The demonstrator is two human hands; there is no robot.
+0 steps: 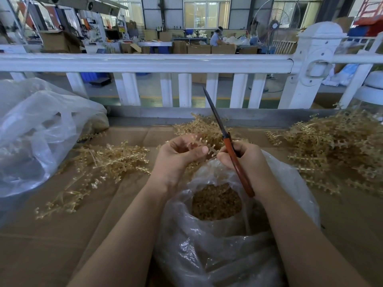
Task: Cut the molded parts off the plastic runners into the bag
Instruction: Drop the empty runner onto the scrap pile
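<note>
Bag (209,241) part-filled with cut parts (216,201). Left hand (179,156) pinches runner (211,151); right hand (246,160) grips scissors (232,154), probably closed. 3 piles (339,150) remain.

Translucent amber plastic runner (209,149) held above the clear bag (217,235), bag mouth open, filled with tan molded parts (216,204), orange-handled scissors (232,152) pointing up, blades apparently closed, runner heaps on cardboard
</note>
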